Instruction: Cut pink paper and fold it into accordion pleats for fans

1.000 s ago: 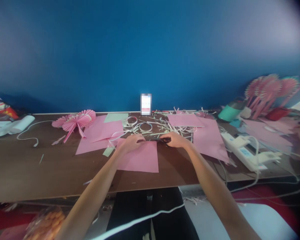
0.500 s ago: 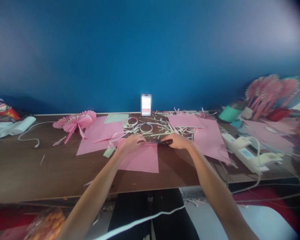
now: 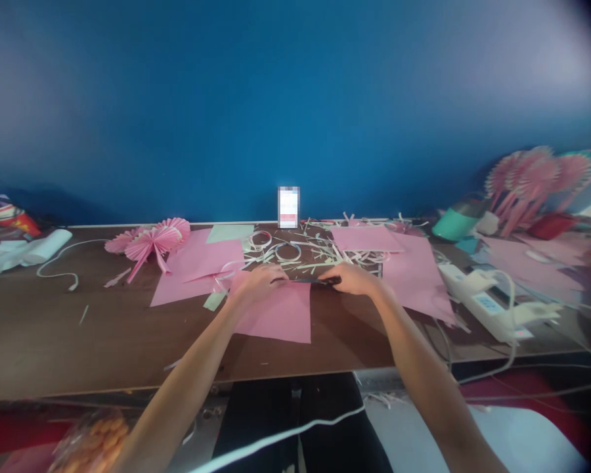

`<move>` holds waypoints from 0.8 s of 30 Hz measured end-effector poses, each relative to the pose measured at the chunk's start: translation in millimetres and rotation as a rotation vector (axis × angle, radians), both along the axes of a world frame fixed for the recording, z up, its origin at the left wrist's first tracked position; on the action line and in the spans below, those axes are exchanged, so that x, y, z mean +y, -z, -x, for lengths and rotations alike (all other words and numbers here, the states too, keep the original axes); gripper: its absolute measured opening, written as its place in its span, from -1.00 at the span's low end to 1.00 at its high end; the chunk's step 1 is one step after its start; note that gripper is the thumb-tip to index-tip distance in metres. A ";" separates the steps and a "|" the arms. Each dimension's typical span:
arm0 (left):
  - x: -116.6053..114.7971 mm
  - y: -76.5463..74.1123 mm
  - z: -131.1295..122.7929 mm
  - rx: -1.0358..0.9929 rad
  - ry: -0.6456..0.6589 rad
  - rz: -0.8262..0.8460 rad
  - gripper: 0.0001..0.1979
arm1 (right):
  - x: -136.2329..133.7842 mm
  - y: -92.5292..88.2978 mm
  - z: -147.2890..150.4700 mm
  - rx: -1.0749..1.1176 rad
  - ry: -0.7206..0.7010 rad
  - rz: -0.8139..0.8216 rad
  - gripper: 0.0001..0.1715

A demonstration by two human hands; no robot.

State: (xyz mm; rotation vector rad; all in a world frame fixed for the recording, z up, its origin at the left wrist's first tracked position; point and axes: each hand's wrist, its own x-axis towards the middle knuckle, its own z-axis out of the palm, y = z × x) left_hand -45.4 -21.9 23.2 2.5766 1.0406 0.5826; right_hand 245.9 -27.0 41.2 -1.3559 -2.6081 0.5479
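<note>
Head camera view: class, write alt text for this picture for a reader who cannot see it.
A person's right hand holds black scissors at the top edge of a pink paper sheet, where the left hand rests, on a brown table. Behind them lie pink paper fans and cut paper strips, before a blue wall.

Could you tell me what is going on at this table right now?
A person works at a brown table, both hands at the far edge of a pink sheet. The left hand holds the sheet there, and the right hand grips dark scissors pointing toward the left hand. Paper strips lie just beyond, with pink fans further left.
</note>
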 end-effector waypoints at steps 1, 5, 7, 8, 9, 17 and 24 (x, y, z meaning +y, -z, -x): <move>0.4 0.3 -0.2 0.002 0.001 0.000 -0.76 | -0.3 -0.1 0.1 -0.009 0.004 -0.006 -0.41; 1.1 0.9 -0.6 0.007 0.016 -0.019 -0.75 | -0.7 0.0 0.1 -0.022 0.002 -0.020 -0.42; 0.8 0.8 -0.4 0.012 0.017 -0.020 -0.75 | -0.4 0.1 -0.4 -0.014 -0.008 -0.017 -0.42; 0.5 0.7 -0.2 0.015 0.015 -0.019 -0.74 | -0.1 0.3 -0.7 -0.011 -0.011 -0.014 -0.43; 0.2 0.5 0.0 0.017 0.012 -0.019 -0.74 | 0.3 0.4 -0.9 -0.008 -0.014 -0.011 -0.43; 0.2 0.5 1.4 0.015 0.003 -0.018 -0.75 | 2.5 2.8 -1.5 0.014 -0.020 0.000 -0.44; -1.3 0.9 0.9 -0.020 -0.024 0.000 -0.74 | 1.9 2.3 1.1 -0.001 -0.011 -0.022 -0.43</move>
